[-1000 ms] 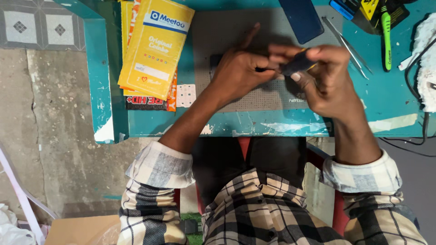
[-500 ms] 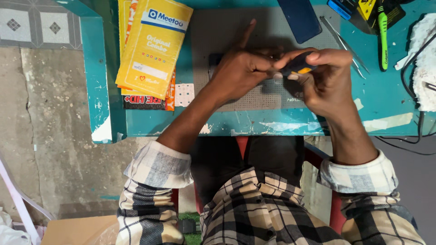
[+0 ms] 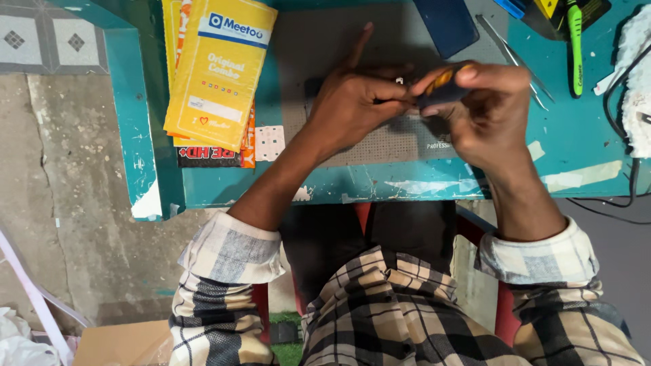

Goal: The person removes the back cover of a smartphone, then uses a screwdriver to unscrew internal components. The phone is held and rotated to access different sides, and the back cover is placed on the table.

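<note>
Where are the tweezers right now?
In the head view, the tweezers lie on the teal table at upper right, just beyond the right hand, between the dark blue phone and the green-handled tool.

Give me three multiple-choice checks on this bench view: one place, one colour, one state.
1. Where do the yellow flat packets lie?
A. on the person's left of the teal table
B. on the floor
C. under the grey perforated mat

2. What colour is the pen-shaped tool at top right?
A. red
B. green
C. white

3. What is the right hand doing?
A. resting flat
B. gripping a dark orange-marked small tool
C. holding tweezers

Answers: 1 A, they sit left of the grey perforated mat; 2 B, its body is green; 3 B, fingers close around it, meeting the left hand.
</note>
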Available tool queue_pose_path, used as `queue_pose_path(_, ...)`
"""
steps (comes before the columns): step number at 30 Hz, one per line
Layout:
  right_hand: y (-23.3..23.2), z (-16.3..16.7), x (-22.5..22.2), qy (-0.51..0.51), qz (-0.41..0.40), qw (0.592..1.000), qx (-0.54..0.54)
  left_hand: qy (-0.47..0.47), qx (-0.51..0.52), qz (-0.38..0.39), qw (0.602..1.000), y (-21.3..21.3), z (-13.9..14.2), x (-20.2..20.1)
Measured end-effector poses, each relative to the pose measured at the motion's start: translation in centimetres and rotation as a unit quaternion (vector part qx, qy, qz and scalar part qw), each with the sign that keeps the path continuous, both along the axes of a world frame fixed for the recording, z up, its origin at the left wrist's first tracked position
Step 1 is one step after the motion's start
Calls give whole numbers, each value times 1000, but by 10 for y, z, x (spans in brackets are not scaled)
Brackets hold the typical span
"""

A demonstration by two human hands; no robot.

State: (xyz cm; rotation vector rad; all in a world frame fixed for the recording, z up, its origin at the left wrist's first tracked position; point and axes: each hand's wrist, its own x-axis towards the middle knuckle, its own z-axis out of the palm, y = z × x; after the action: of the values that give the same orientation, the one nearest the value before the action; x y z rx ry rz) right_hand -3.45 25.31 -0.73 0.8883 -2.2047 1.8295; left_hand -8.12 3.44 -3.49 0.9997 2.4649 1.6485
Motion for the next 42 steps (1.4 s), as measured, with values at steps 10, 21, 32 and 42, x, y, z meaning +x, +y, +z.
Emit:
queue_pose_path(10, -7, 22, -4, 26, 46, 998, 22, -2, 0, 25, 1000, 0, 8, 4)
queue_pose_path(21, 0, 0, -3, -15, 17, 1000, -18, 4, 4, 9, 1000, -1, 6, 1)
queue_pose_path(32, 0, 18, -7, 9, 38, 999, 16, -13, -45, -3, 999, 3, 11, 0)
queue_pose_path(42, -7, 10, -8, 43, -38, 998, -13, -25, -31, -7, 999, 3, 5, -1)
